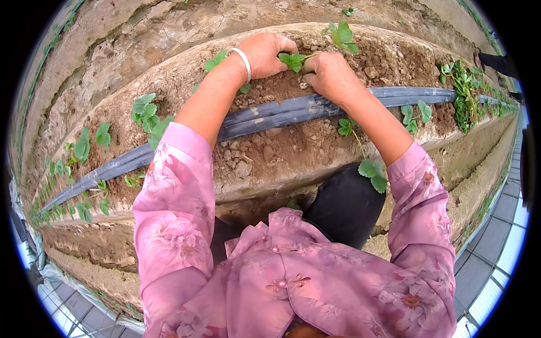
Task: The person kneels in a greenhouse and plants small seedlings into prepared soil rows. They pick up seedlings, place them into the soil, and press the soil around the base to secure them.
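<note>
On top of the raised soil bed, my left hand (265, 54) curves down beside a young strawberry plant (293, 61). Its thumb and forefinger are apart, with a green leaf in the gap; the other fingers are mostly hidden. From the right, my right hand (329, 73) is closed at the plant's pale stem, its fingertips low against the loose brown soil (265, 96). The roots cannot be seen. A white bracelet (243, 63) circles my left wrist.
A dark flat drip hose (282, 114) runs lengthwise along the bed under my forearms. Strawberry plants (145, 112) grow on both sides of it, one (342, 36) just beyond my hands. A heap of loose plants (463, 93) lies at the right. My dark-clad knee (346, 205) is beside the bed.
</note>
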Available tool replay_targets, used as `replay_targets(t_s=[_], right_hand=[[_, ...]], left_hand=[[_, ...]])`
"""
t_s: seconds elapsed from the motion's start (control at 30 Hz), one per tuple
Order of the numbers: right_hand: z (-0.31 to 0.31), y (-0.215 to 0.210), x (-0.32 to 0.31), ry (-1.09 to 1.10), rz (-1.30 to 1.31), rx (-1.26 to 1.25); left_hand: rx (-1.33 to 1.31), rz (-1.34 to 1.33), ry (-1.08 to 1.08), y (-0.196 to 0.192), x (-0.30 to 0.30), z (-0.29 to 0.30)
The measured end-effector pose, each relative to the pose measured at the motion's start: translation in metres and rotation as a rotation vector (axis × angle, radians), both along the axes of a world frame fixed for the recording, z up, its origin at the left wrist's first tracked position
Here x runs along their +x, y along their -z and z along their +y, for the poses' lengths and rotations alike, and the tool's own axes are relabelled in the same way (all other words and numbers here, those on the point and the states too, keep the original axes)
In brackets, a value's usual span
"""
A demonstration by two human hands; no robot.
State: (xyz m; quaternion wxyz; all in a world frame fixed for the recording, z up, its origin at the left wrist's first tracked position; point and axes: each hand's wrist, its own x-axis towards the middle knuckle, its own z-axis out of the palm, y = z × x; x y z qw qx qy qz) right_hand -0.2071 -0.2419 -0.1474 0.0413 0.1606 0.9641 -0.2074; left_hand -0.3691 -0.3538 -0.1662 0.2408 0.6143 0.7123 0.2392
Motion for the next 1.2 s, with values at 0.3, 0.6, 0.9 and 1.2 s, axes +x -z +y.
replay_targets(t_s=[0.3, 0.6, 0.9, 1.2], right_hand=[[-0.006, -0.007, -0.012, 0.051, -0.023, -0.002], [-0.012, 0.005, -0.005, 0.091, 0.050, -0.010], [-0.013, 0.015, 0.006, 0.126, 0.193, -0.027], [-0.018, 0.017, 0.008, 0.159, 0.251, -0.073]], left_hand=[[0.161, 0.173, -0.196, -0.012, 0.003, -0.026], [-0.128, 0.254, -0.295, -0.009, 0.023, -0.029], [0.089, 0.025, -0.270, -0.004, 0.020, -0.022], [0.055, -0.086, -0.373, -0.007, 0.021, -0.033]])
